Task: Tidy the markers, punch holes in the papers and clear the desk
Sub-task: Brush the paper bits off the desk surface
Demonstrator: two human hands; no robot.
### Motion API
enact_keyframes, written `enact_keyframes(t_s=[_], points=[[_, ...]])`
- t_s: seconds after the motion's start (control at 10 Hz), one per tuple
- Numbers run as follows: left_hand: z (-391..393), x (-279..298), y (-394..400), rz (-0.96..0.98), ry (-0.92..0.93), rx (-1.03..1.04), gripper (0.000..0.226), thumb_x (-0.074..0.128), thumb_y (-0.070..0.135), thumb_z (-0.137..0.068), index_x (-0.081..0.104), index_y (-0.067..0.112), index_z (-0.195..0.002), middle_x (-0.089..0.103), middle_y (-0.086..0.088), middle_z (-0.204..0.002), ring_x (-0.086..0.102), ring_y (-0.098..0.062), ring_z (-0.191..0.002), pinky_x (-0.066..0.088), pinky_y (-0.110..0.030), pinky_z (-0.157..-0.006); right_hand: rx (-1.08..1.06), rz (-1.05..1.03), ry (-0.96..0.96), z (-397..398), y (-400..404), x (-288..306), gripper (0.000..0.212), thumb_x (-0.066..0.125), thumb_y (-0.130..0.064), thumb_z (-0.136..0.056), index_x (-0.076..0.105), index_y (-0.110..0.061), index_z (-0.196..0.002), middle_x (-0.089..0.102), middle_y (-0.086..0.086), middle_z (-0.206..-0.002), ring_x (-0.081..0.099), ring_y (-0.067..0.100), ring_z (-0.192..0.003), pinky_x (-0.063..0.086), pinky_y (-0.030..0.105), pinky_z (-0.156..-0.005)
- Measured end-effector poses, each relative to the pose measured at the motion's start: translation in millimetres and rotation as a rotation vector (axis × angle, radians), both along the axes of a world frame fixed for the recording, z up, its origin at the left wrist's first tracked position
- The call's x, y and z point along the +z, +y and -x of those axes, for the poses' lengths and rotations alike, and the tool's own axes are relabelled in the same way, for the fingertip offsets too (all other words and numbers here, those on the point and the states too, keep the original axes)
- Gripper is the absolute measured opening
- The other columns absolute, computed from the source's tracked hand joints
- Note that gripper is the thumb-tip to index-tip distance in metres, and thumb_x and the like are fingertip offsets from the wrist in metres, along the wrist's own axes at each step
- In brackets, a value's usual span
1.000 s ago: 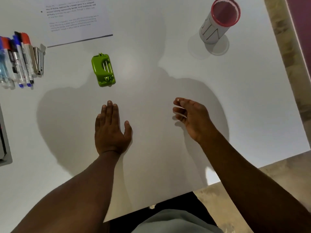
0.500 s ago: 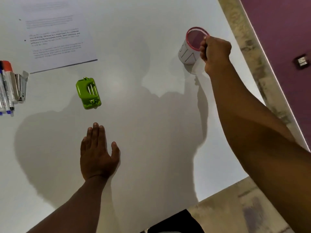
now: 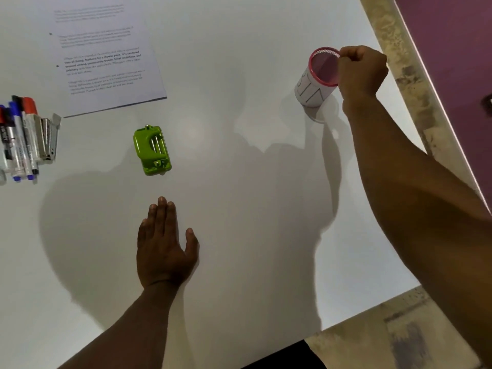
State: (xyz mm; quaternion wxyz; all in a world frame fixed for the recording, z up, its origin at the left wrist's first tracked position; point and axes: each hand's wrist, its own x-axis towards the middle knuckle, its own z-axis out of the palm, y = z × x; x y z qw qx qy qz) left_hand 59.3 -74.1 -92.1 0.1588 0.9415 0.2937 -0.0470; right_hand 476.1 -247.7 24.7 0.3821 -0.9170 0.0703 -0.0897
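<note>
We see two bare forearms, with no sleeve, no watch and no ring on them. Our left hand [image 3: 163, 249] comes in from about 7 o'clock; its nails are short and plain. Our right hand [image 3: 360, 71] sits at about 2 o'clock, and its long forearm fills the edge near 4 o'clock. At 6 o'clock, a small strip of dark clothing shows under the desk edge.

On the white desk [image 3: 239, 182] lie one printed paper [image 3: 106, 57], one green hole punch [image 3: 151, 150], one pink-rimmed cup [image 3: 316, 78] and one metal stapler [image 3: 49, 139]. The markers [image 3: 20, 139] overlap in a cluster running off the left edge, so their exact number is unclear. Two hands show: the left hand [image 3: 163, 249] and the right hand [image 3: 362, 73].
</note>
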Motion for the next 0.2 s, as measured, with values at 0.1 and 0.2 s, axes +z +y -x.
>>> enact_keyframes(t_s=[0.1, 0.2], points=[[0.3, 0.2, -0.9, 0.0, -0.016, -0.001, 0.075, 0.029, 0.047, -0.09, 0.014, 0.011, -0.154, 0.011, -0.003, -0.162, 0.006, -0.017, -0.15, 0.01, -0.037, -0.122, 0.002, -0.04, -0.082, 32.3, 7.3, 7.1, 0.026, 0.05, -0.015, -0.084, 0.075, -0.016, -0.092, 0.07, -0.011, -0.088, 0.061, 0.002, -0.08, 0.039, -0.003, -0.066], [-3.1, 3.6, 0.4, 0.013, -0.023, 0.015, 0.074, 0.029, 0.047, -0.09, 0.015, 0.012, -0.154, 0.011, -0.003, -0.162, 0.006, -0.017, -0.15, 0.01, -0.037, -0.122, 0.082, -0.127, -0.106, 89.5, 14.7, -13.5, 0.021, 0.053, -0.013, -0.085, 0.073, -0.01, -0.091, 0.064, -0.012, -0.081, 0.057, 0.001, -0.074, 0.037, -0.002, -0.067]])
